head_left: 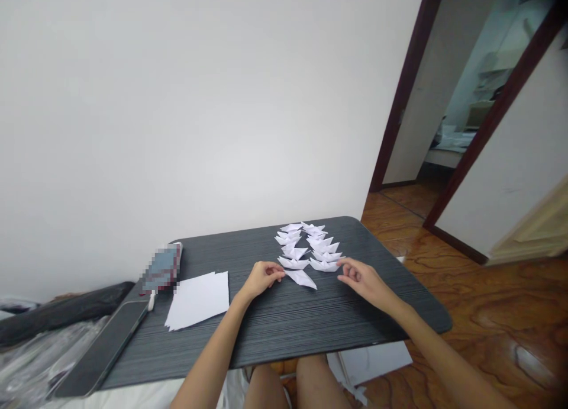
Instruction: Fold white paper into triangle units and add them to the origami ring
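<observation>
White folded paper boats (293, 253) stand in two rows on the dark table. The nearest paper boat (302, 279) lies tilted at the front of the left row. My left hand (265, 277) is closed, with thumb and fingertips pinched at that boat's left tip. My right hand (361, 280) is beside the front boat of the right row (324, 266). Its index finger reaches that boat's right tip, the thumb is apart from it, and the other fingers are curled. Nothing shows in the right hand's grip.
On the left of the table (257, 350) lies a stack of white paper sheets (199, 299). Beyond it are a blurred-out item (162, 270) and a long dark flat object (106, 347) at the left edge. A white wall stands behind; paper (377, 361) lies on the floor below.
</observation>
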Motion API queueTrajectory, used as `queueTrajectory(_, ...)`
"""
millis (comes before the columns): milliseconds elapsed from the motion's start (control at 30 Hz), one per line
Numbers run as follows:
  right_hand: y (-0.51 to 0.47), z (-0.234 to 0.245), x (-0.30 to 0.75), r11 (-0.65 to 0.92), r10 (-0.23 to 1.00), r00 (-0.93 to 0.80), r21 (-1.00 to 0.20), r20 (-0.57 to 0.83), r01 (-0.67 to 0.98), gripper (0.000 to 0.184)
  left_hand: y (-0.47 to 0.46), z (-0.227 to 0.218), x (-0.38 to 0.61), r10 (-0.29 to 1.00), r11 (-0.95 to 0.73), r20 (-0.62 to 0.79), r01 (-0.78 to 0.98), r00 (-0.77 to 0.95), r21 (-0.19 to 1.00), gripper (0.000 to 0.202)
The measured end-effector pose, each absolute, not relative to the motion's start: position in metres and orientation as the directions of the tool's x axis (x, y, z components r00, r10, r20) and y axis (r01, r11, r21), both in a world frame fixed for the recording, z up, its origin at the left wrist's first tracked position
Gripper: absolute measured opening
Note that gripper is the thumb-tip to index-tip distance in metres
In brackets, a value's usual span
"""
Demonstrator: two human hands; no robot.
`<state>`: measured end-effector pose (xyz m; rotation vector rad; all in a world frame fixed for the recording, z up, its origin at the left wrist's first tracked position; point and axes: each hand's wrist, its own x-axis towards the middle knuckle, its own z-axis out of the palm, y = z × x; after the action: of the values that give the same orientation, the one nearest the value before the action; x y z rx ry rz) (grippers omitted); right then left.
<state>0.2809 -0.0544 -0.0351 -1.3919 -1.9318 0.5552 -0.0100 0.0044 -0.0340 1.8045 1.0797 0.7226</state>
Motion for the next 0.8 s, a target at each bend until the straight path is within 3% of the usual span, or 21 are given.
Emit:
queueTrajectory(133,-0.071,-0.033,0.239,0.454,0.891,-0.318,-0.641,0.324,0.619,0.04,-0.001,-0.034,-0.009,0.905,-0.281,0.085,0.437,0.417,0.854,0.034)
queueTrajectory(267,-0.064,-0.036,0.214,0.472,0.881,-0.331,-0.656,0.338,0.589,0.035,-0.004,-0.035,-0.009,0.908,-0.311,0.119,0.455,0.402,0.835,0.031)
queueTrajectory(400,-0.046,-0.043,0.208,0.414,0.908,-0.285,-0.764,0.307,0.495,0.021,-0.005,-0.034,-0.009,0.909,-0.333,0.153,0.457,0.388,0.824,0.03)
queueTrajectory(567,-0.032,-0.051,0.205,0.255,0.95,-0.257,-0.919,0.179,0.301,0.022,-0.004,-0.035,-0.009,0.914,-0.334,0.168,0.45,0.37,0.828,0.035)
queueTrajectory(800,-0.025,-0.058,0.203,0.307,0.951,-0.15,-0.888,0.271,0.341,0.021,-0.001,-0.041,-0.009,0.932,-0.303,0.169,0.432,0.322,0.85,0.032)
